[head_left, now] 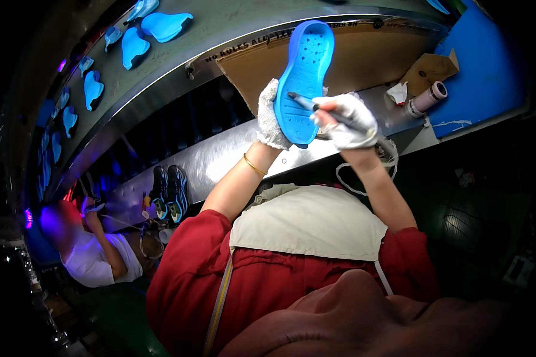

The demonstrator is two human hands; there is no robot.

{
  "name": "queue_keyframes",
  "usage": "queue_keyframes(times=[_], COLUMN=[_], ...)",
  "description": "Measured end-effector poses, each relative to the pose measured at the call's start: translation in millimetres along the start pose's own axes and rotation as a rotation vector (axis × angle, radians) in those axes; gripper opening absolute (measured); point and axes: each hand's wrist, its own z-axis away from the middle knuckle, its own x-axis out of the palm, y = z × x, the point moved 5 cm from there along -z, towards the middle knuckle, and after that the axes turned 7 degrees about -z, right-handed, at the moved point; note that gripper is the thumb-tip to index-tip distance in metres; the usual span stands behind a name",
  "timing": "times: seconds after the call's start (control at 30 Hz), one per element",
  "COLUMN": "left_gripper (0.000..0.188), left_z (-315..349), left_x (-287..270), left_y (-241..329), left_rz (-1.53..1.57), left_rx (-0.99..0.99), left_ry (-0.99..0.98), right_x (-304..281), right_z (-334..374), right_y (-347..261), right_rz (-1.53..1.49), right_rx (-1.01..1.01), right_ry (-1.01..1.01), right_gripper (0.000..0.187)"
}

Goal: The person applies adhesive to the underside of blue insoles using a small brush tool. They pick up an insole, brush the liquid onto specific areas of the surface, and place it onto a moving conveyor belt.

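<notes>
Blue sole [304, 74] is held upright above metal bench [220, 157], heel clamped by gloved left hand [270, 116] fingers. Pen-like tool [327, 113] is gripped in gloved right hand [350, 122], tip touching sole's heel area.

A steel bench [220, 157] carries cardboard [363, 56] and a tube [426, 98].

blue sole [304, 77] | white gloves, apparently [351, 122] | red sleeves [190, 262] | cream apron [309, 223]
</notes>
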Motion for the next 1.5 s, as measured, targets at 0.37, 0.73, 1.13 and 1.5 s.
queue_keyframes(times=[0.37, 0.73, 1.13, 1.5], left_gripper=[0.074, 0.073, 0.075, 0.078], left_z=[12, 31, 32, 19], left_x=[-3, 2, -12, -1], left_y=[-6, -5, 10, 30], left_rz=[0.145, 0.139, 0.065, -0.223], left_rx=[-0.035, -0.090, -0.078, 0.013], left_ry=[0.045, -0.071, 0.012, -0.011], right_x=[6, -35, 4, -19], right_z=[-6, -41, 18, -21], right_y=[-22, 7, -13, -47], right_rz=[0.341, 0.096, 0.268, 0.451], right_rx=[-0.258, 0.098, -0.246, -0.298], right_ry=[-0.040, -0.066, -0.226, -0.374], right_gripper=[0.019, 0.011, 0.024, 0.021])
